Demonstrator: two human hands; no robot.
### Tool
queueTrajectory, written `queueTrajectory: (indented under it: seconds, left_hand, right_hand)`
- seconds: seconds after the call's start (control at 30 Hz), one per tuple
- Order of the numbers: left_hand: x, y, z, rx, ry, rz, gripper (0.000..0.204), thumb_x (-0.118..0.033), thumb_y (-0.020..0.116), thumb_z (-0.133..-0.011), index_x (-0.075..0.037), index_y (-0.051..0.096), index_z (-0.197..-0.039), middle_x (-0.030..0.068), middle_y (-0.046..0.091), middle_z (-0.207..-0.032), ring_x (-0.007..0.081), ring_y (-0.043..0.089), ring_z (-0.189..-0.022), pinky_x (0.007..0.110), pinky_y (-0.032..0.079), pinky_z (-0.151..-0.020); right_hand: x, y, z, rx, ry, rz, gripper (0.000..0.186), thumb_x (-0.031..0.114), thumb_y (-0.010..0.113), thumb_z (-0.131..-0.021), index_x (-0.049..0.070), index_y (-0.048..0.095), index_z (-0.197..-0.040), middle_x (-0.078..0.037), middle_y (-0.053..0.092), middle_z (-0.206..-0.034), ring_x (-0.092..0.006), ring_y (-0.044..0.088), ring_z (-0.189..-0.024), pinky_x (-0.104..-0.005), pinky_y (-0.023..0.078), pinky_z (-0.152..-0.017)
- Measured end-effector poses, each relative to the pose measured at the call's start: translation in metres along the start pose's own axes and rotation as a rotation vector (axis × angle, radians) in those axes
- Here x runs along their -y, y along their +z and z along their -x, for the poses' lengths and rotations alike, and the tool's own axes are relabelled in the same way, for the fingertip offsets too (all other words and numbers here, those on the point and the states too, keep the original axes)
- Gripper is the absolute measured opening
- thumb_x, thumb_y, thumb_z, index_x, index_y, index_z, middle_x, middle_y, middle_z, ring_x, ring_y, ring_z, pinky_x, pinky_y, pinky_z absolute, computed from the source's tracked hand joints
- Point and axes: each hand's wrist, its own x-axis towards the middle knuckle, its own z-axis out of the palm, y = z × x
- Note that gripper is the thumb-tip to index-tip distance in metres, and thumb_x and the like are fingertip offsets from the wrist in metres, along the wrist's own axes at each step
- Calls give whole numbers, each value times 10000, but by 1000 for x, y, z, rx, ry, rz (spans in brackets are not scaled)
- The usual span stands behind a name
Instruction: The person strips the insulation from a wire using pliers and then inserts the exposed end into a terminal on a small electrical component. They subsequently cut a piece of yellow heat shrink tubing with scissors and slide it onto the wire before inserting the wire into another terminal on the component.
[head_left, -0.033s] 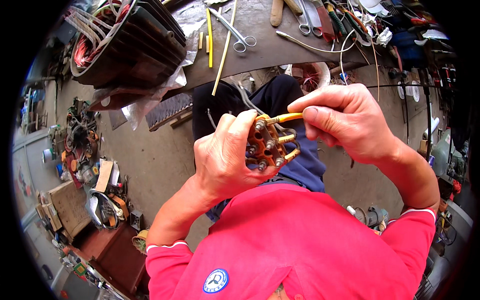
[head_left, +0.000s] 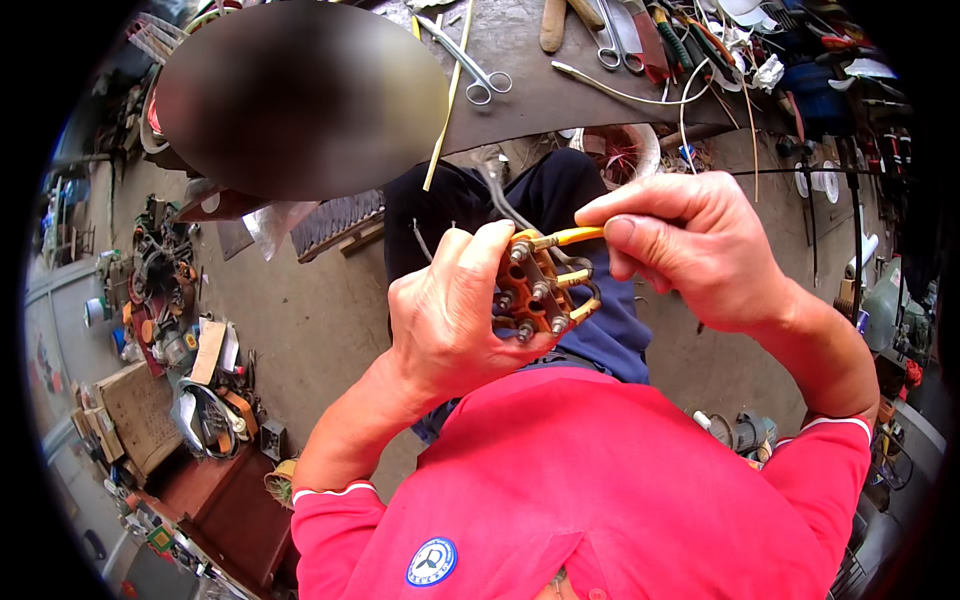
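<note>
My left hand [head_left: 445, 305] is closed around an orange-brown terminal block [head_left: 518, 303], holding it tilted above my lap. Metal studs with nuts and a flat link plate stand on its face. Wires with yellow sleeves join it at the right side, and dark leads run off beyond it. Between thumb and forefinger, my right hand [head_left: 695, 245] pinches the end of a yellow insulating sleeve [head_left: 578, 235]. That sleeve reaches to the lug at the block's top stud. The fingers of my left hand under the block are hidden.
Across the far side runs a dark workbench [head_left: 540, 105] with scissors [head_left: 480, 75], a pale yellow strip [head_left: 445, 125], a white cable [head_left: 630, 95] and several hand tools. A blurred oval covers most of the upper left. Behind my knees stands a white bucket [head_left: 648, 150]. Clutter lines both sides.
A blurred oval now hides the finned motor housing at the upper left. Both hands keep nearly the same place and the same hold.
</note>
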Motion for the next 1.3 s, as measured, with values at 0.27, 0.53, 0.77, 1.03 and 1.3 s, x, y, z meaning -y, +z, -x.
queueTrajectory:
  seconds: [0.27, 0.53, 0.77, 1.03, 1.3]
  left_hand:
    - [-4, 7, 7, 19, -51, 4, 853, -220, 965, -615, 10, 506, -1297, 116, 655, -936, 239, 691, -743, 325, 571, -598]
    - [21, 30, 29, -85, -222, 108, 899, -323, 981, -585, -33, 540, -1313, 119, 632, -1045, 263, 698, -806, 350, 577, -650]
    - [7, 37, 5, -48, -33, 255, 665, -422, 848, -744, -65, 640, -1265, 113, 632, -1084, 262, 678, -746, 344, 565, -582]
    - [-7, 30, -23, -13, 338, 378, 240, -172, 768, -755, -72, 553, -794, 90, 479, -748, 260, 547, -589, 384, 453, -452]
    - [-15, 40, 19, 5, 242, 274, 196, -143, 758, -844, -83, 574, -812, 79, 491, -727, 259, 556, -545, 390, 445, -446]
  right_hand:
    - [-11, 7, 1, -21, -249, 225, 150, 17, 653, -969, -20, 730, -1092, -33, 705, -831, -68, 634, -729, -237, 530, -644]
    - [20, -12, -4, 44, 190, 239, 136, 82, 629, -972, -13, 701, -1037, -9, 672, -744, -50, 575, -619, -228, 468, -551]
    - [16, 8, 8, 76, -310, 743, 61, 49, 677, -889, 12, 631, -902, -172, 627, -721, -357, 632, -644, -401, 494, -574]
    - [53, 12, 29, 228, -430, 1025, 130, 73, 744, -738, 117, 634, -790, -83, 611, -678, -304, 644, -604, -396, 515, -537]
    - [66, 26, 33, 361, -505, 1091, 186, 206, 696, -792, 127, 565, -685, -71, 577, -595, -281, 619, -524, -411, 470, -450]
